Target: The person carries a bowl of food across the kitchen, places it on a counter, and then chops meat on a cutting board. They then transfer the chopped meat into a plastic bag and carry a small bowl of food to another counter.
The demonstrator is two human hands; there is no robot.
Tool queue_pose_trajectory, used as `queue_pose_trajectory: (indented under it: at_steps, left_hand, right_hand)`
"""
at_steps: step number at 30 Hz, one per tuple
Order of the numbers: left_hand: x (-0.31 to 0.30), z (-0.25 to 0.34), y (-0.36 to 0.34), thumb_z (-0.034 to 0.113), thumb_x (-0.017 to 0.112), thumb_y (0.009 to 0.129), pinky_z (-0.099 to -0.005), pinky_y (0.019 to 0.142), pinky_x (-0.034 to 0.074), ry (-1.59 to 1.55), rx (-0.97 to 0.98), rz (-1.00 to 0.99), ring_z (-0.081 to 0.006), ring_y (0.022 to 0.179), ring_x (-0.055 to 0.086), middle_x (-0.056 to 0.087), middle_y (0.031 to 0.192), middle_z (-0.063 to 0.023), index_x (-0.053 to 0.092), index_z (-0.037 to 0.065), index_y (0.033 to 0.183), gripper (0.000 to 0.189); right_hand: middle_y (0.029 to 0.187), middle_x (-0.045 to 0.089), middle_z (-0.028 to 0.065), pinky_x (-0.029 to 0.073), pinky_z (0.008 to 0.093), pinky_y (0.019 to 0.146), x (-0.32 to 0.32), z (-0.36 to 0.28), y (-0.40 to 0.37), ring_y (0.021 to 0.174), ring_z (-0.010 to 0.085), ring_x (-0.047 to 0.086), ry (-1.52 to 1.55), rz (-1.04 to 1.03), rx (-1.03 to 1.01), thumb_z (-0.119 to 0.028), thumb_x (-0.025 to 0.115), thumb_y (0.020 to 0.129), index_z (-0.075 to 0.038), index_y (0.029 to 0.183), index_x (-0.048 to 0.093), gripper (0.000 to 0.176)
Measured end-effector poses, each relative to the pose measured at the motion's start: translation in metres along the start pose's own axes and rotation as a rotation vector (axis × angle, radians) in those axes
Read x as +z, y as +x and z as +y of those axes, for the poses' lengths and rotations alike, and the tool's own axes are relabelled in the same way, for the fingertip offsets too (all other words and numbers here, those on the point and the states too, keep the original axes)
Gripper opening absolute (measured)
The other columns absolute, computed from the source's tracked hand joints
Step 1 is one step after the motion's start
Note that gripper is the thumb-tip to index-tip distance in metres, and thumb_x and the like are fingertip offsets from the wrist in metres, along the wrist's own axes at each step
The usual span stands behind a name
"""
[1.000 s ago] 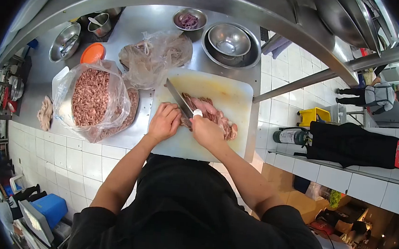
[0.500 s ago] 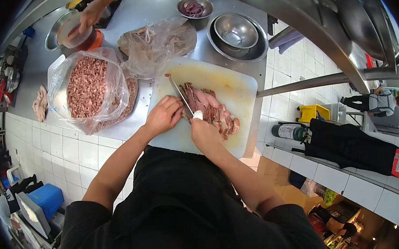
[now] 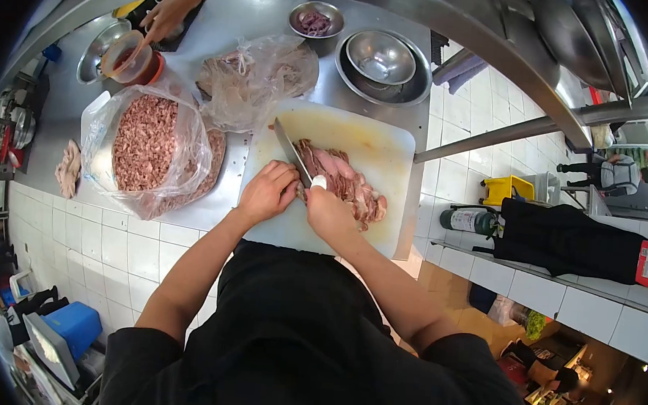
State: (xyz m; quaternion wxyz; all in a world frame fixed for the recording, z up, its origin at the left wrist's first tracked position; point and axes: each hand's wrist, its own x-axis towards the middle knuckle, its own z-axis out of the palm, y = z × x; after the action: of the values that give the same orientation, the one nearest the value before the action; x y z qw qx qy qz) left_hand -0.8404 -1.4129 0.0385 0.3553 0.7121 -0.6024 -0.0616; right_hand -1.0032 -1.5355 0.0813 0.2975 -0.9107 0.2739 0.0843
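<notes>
left hand (image 3: pixel 268 190) grips the long steel knife (image 3: pixel 291 153); right hand (image 3: pixel 329 210), curled, pins the pink sliced meat (image 3: pixel 345 181); better to cut with slow, even strokes.

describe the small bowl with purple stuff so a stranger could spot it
Start at the white cutting board on the steel counter and look past it to the far edge. There, beside the large nested steel bowls, sits a smaller steel bowl. It alone holds purple slices; the big ones look empty.
</notes>
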Motion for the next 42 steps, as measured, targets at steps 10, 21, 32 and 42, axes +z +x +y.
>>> queue_pose_trajectory:
  at_steps: [10,21,32,42]
  left_hand:
    - [-0.029,0.002,0.000,0.006,0.072,0.097,-0.0455,0.098,0.053,-0.072,-0.027,-0.052,-0.0379,0.112,0.063,0.070,0.120,-0.0144,0.072,0.002,0.113,0.017]
    - [-0.030,-0.009,0.008,0.009,0.072,0.094,-0.0429,0.095,0.056,-0.081,0.024,-0.164,-0.0335,0.108,0.065,0.070,0.114,-0.0106,0.072,0.004,0.110,0.016]
    - [-0.028,-0.010,0.010,0.008,0.074,0.093,-0.0443,0.092,0.056,-0.113,-0.020,-0.142,-0.0338,0.105,0.065,0.070,0.111,-0.0083,0.070,0.006,0.108,0.015]
    - [-0.025,-0.009,0.002,0.005,0.075,0.093,-0.0452,0.092,0.057,-0.151,-0.060,-0.112,-0.0366,0.109,0.066,0.071,0.116,-0.0115,0.069,0.005,0.111,0.018]
  right_hand:
    - [0.104,0.077,0.0273,0.059,0.0591,0.084,-0.050,-0.015,-0.008,0.096,0.0463,0.077,-0.049,-0.105,0.040,-0.012,0.049,0.105,0.003,0.115,0.061,0.022]
    - [0.096,0.074,0.0321,0.058,0.0607,0.079,-0.032,-0.012,0.011,0.090,0.0489,0.075,-0.005,-0.024,-0.016,-0.021,0.052,0.111,0.006,0.105,0.064,0.030]
    - [0.101,0.074,0.0322,0.058,0.0612,0.083,-0.036,-0.021,0.008,0.097,0.0503,0.074,0.024,-0.074,0.004,-0.015,0.048,0.108,0.007,0.110,0.063,0.026]
    - [0.091,0.073,0.0350,0.056,0.0622,0.077,-0.001,-0.014,0.005,0.089,0.0524,0.074,0.079,-0.004,0.003,-0.028,0.053,0.112,0.009,0.109,0.061,0.037]
